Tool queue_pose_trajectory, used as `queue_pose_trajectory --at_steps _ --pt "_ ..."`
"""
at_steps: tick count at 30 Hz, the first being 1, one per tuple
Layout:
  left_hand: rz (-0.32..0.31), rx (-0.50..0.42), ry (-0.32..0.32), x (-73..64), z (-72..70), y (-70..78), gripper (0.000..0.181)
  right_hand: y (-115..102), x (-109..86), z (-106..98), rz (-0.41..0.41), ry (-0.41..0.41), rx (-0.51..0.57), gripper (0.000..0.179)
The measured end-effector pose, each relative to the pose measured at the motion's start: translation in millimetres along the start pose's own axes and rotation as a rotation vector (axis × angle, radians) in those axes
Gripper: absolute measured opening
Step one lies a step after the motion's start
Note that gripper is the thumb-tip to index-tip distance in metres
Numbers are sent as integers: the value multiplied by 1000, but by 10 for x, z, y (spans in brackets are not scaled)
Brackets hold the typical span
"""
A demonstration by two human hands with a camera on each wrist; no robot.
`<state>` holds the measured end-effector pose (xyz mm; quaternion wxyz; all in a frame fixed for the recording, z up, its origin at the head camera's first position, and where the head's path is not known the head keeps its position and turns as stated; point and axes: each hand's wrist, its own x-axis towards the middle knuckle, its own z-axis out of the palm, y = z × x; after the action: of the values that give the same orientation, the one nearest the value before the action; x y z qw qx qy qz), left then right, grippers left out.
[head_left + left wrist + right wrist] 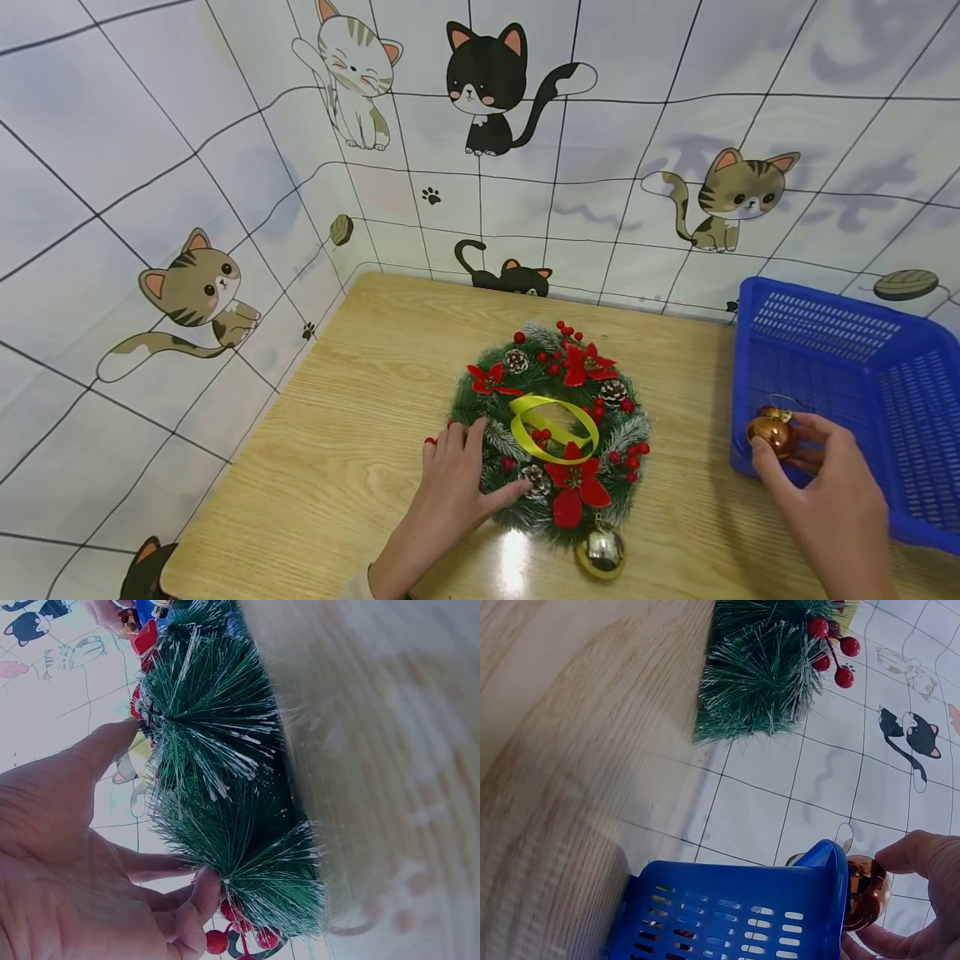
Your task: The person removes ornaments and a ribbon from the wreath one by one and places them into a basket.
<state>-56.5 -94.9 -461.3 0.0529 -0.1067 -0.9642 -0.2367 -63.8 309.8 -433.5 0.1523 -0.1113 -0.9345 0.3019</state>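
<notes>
A green Christmas wreath (pixel 630 433) with red poinsettias, berries and pinecones lies on the table. Its left side is touched by my left hand (pixel 453 487), fingers spread and thumb reaching over a frosted pinecone (pixel 535 481). In the left wrist view, the fingers (pixel 191 907) lie against the wreath's needles (pixel 217 780). My right hand (pixel 832 492) pinches a shiny copper Christmas ball (pixel 771 435) at the near left rim of the blue basket. The same ball (pixel 866 892) shows beside that rim in the right wrist view.
A yellow ribbon (pixel 521 429) lies looped across the wreath's centre. At its near edge is a gold Christmas ball (pixel 602 552). The blue basket (pixel 918 525) stands on the right of the wooden table (pixel 322 467). A cat-print sheet (pixel 600 142) rises behind and along the left.
</notes>
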Motion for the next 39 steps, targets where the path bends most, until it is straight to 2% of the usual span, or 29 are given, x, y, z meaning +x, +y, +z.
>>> queue_pose_trajectory --at_steps 17,29,39 --pt "25 38 16 -65 1 67 95 123 75 -28 44 -33 -48 80" --pt "40 42 27 -96 -15 117 91 153 126 -44 87 -96 -89 82" --pt "74 32 62 -95 6 79 83 179 144 -72 78 -148 -115 83"
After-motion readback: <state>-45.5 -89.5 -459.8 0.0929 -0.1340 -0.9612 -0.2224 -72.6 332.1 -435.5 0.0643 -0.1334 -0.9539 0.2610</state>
